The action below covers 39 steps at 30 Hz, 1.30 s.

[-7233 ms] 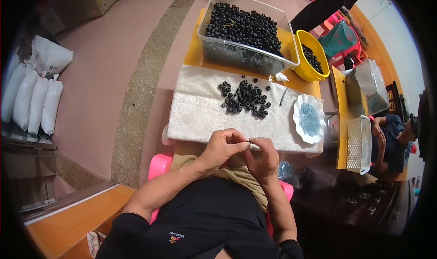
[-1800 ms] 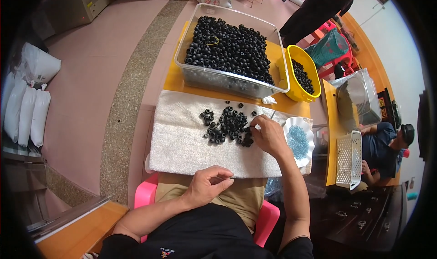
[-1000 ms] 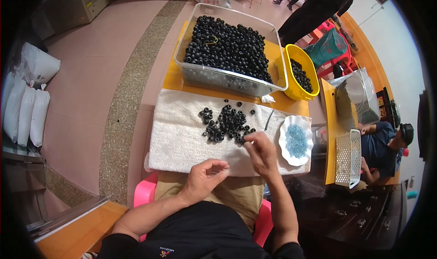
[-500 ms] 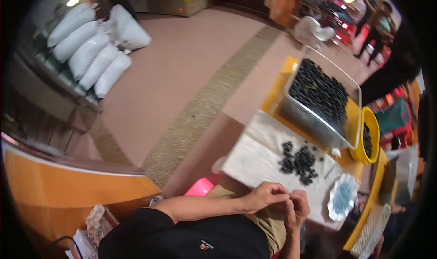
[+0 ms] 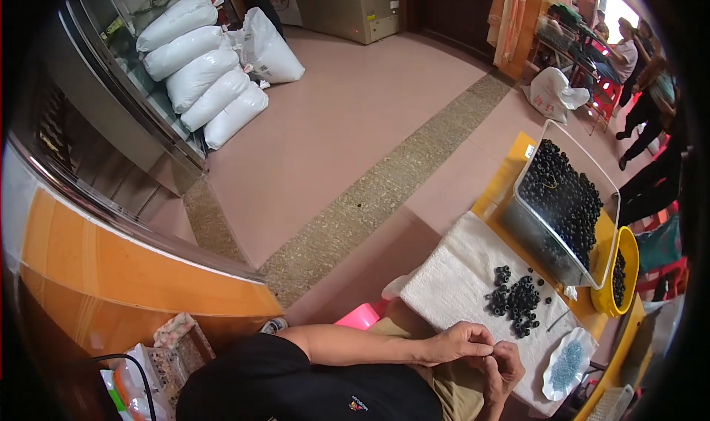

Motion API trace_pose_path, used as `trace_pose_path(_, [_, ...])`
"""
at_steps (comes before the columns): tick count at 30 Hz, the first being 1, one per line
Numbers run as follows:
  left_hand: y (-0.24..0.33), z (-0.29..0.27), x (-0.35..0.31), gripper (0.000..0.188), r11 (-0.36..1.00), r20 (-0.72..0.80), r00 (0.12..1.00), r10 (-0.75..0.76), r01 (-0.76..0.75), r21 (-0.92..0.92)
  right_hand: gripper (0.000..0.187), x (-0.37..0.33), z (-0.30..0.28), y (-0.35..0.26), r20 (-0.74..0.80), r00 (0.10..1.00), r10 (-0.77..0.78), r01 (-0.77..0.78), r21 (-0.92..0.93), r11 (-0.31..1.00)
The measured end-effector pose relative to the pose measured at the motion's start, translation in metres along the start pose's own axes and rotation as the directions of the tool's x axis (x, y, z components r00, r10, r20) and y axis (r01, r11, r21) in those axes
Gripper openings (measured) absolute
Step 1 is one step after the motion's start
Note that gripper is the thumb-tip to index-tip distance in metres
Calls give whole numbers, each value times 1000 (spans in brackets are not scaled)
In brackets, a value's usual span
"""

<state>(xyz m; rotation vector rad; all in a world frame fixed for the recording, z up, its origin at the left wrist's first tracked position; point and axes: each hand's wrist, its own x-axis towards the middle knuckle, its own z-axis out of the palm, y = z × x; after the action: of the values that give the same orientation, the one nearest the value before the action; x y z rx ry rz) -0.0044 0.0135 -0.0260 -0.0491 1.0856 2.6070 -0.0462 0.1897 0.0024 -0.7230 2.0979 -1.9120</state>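
My left hand [image 5: 457,343] and my right hand [image 5: 504,371] meet over my lap at the near edge of a white cloth [image 5: 451,273]. Both are closed in a pinch, fingertips touching; whatever sits between them is too small or hidden to make out. Just beyond, a loose heap of small black ring-shaped pieces [image 5: 515,300] lies on the cloth. Beside it rests a thin dark tool [image 5: 558,320]. To the right of my right hand stands a white scalloped dish [image 5: 550,377] filled with tiny light-blue beads [image 5: 568,363].
A clear plastic bin [image 5: 558,251] full of black pieces stands past the cloth, a yellow basin [image 5: 629,273] beside it. White sacks [image 5: 203,77] are stacked at the far left. A pink plastic object [image 5: 358,317] is left of my lap. People sit and stand at the far right.
The whole view has shifted, so everything appears farther right and mostly lower; the picture is sharper. My hands stay pinched together over my lap.
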Motion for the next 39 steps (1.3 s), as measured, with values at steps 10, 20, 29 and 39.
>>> trace_pose_path(10, [10,3,-5,22,982,96,987,-131,143,-126,11,-4,2,-5,5,1000,6,-5,-23,1000])
trace_pose_path(20, [1,-2,-1,20,959,26,991,-128,130,-251,24,-10,16,-7,-108,954,-280,205,-446,871])
trace_pose_path(29, [-4,-4,-3,17,971,-46,993,-110,98,-218,34,-2,25,-16,3,839,-545,424,-631,650])
trace_pose_path(39, [-5,-4,-4,15,986,-58,994,-89,80,-147,36,-9,11,-14,11,891,-455,373,-589,717])
